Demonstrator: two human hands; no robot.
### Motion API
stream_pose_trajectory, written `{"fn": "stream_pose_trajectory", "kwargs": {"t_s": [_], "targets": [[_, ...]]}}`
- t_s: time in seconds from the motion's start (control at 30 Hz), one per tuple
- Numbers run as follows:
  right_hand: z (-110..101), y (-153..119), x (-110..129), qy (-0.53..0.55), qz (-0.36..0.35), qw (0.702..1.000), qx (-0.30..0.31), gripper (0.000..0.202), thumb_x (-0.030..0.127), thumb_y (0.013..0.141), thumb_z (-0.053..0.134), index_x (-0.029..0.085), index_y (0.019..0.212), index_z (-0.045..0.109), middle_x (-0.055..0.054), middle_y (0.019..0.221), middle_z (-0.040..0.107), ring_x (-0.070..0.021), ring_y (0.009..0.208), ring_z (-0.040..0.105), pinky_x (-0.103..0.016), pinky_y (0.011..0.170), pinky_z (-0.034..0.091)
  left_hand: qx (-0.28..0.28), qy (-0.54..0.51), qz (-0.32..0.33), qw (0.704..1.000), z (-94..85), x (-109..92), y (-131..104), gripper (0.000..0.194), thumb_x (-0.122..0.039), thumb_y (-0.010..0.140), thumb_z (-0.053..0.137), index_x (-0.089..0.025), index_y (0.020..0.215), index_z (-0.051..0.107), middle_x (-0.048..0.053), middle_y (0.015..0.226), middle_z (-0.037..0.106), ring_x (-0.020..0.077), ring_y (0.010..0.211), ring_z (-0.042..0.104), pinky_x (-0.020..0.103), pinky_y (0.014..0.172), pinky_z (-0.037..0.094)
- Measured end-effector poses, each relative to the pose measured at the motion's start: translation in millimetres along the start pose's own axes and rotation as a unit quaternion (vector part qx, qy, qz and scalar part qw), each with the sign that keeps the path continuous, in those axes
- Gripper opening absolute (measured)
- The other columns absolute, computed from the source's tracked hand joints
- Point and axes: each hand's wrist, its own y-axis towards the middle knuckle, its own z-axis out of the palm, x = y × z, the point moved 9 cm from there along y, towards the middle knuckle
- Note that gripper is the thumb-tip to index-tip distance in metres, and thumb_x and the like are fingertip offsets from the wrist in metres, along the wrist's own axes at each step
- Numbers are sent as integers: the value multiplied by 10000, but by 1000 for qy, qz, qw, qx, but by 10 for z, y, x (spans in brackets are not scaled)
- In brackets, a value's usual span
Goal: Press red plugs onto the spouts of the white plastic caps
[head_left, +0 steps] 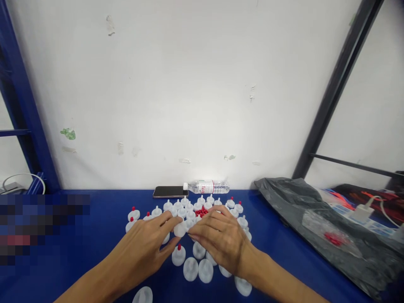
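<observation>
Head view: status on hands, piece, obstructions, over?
Left hand pinching round translucent-white plastic piece. Right hand close beside it. Similar white pieces, some red-capped, crowd around.

Behind the blue tabletop [104, 227], a brightly lit white wall [189, 84] is marked by small patches [68, 134] and flanked by a blue post [30, 101] at the tabletop's back left and a dark post [337, 88] at its back right.

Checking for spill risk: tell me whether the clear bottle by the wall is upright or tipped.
Tipped: the bottle lies on its side along the wall, its white cap on.
</observation>
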Motion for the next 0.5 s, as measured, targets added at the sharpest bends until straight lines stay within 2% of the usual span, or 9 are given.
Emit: {"fn": "stream_pose_trajectory", "kwargs": {"t_s": [0.23, 0.33, 0.43, 0.5], "targets": [[-7, -9, -29, -5, 5, 1000, -3, 110, 183, 993, 600, 208, 1073, 671, -7, 899, 772, -162, 803, 668, -380, 883, 444, 8, -29, -10, 1000, -7, -21, -9, 263, -264, 989, 537, -254, 1249, 575, 13, 996, 706, 193, 730, 704, 303, 593, 455], [-29, -11, -34, 12, 7, 1000, -18, 102, 187, 984, 620, 210, 1067, 674, -10, 889, 766, -162, 804, 662, -367, 864, 450, 18, -96, -35, 995, 27, 0, -13, 256, -285, 986, 541, -281, 1236, 599, 21, 1123, 710, 189, 759, 714, 293, 611, 495], [-66, -8, -53, 46, 18, 998, -44, 103, 196, 965, 657, 213, 1062, 684, -7, 883, 763, -161, 792, 655, -351, 821, 458, 23, -210, -97, 973, 69, 50, -24, 298, -353, 991, 542, -297, 1276, 606, 14, 1163, 733, 155, 701, 711, 288, 676, 554], [-78, -8, -59, 72, 24, 995, -57, 115, 195, 951, 679, 216, 1063, 690, -1, 888, 766, -158, 783, 654, -345, 802, 460, 36, -293, -149, 944, 103, 72, -37, 349, -403, 985, 551, -297, 1313, 603, 14, 1125, 761, 160, 724, 722, 295, 744, 583]]}}
